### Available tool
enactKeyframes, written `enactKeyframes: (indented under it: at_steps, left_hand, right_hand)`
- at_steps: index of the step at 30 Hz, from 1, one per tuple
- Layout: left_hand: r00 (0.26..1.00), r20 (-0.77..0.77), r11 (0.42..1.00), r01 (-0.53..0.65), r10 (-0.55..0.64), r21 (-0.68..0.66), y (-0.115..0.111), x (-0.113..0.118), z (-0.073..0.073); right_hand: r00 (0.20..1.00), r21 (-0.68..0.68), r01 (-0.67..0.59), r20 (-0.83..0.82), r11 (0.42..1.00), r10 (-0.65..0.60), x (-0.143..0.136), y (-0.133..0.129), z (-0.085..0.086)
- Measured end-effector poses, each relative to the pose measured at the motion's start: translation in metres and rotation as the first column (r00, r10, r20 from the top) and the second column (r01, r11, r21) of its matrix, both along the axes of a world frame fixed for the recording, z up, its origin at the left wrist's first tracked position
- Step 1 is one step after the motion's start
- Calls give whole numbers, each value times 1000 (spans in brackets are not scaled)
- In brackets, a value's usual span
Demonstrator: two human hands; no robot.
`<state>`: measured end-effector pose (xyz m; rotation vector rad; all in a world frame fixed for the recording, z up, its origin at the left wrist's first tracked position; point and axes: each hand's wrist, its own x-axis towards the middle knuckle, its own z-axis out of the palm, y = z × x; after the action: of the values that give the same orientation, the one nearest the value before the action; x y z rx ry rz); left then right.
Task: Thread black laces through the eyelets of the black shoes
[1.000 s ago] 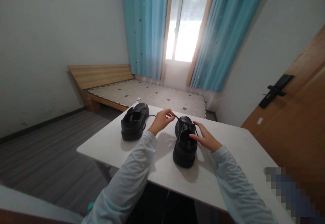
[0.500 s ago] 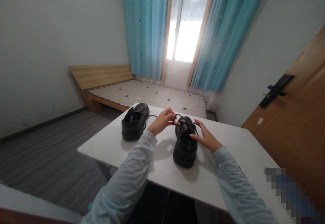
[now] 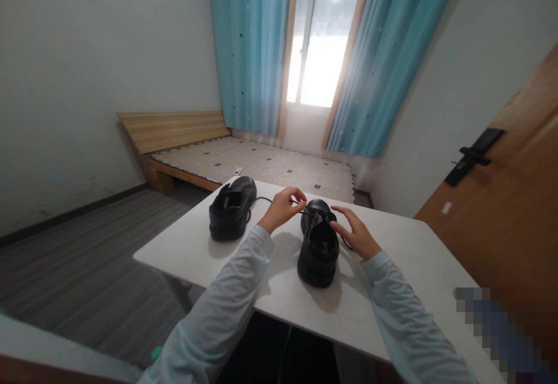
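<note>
A black lace-up shoe (image 3: 318,262) stands on the white table in front of me, heel toward me and toe toward the window. My left hand (image 3: 284,206) is beside the toe on the left, its fingers pinched on a thin black shoelace (image 3: 297,201) drawn out from the shoe. On the other side, my right hand (image 3: 354,232) rests its fingers against the shoe's right edge near the lacing, thumb and fingers apart. A stretch of lace hangs below its palm. The second black shoe (image 3: 227,230) sits further left, a loose lace trailing from it.
The white table (image 3: 187,256) ends close to my body. Beyond it is a wooden bed (image 3: 174,131) with a patterned mattress (image 3: 261,160), under a window with blue curtains (image 3: 257,53). A wooden door (image 3: 514,180) is at the right; a blurred patch covers the lower right corner.
My left hand has shifted slightly down, and the lace loop by it is now pulled into a straighter line. My right hand's thumb has moved up from the shoe opening toward the lacing.
</note>
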<state>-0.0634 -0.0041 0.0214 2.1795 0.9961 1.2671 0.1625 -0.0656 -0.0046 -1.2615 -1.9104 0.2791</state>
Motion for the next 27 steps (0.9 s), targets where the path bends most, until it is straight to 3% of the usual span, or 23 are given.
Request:
enactKeyframes:
  at_steps: [5, 9, 12, 16, 19, 23, 27]
  left_hand:
    - [989, 20, 980, -147, 145, 135, 1, -3, 1]
    - [981, 107, 985, -166, 159, 55, 2, -4, 0]
    - [980, 194, 997, -29, 42, -72, -2, -2, 1]
    - [944, 285, 963, 217, -166, -160, -10, 0, 4]
    - [928, 301, 943, 279, -218, -179, -12, 0, 5]
    - [960, 218, 956, 221, -178, -192, -6, 1, 0]
    - [990, 0, 975, 140, -142, -171, 3, 5, -11]
  right_hand:
    - [995, 61, 95, -42, 994, -93, 3, 3, 3]
    - [992, 5, 105, -73, 994, -104, 4, 5, -2]
    - [990, -24, 85, -111, 996, -88, 3, 7, -8]
    - [986, -49, 75, -146, 996, -81, 1, 12, -16]
    - [981, -51, 81, -172, 995, -89, 0, 14, -19]
    - [973, -60, 86, -209, 995, -96, -3, 16, -19]
    - [966, -61, 89, -240, 994, -101, -5, 19, -20]
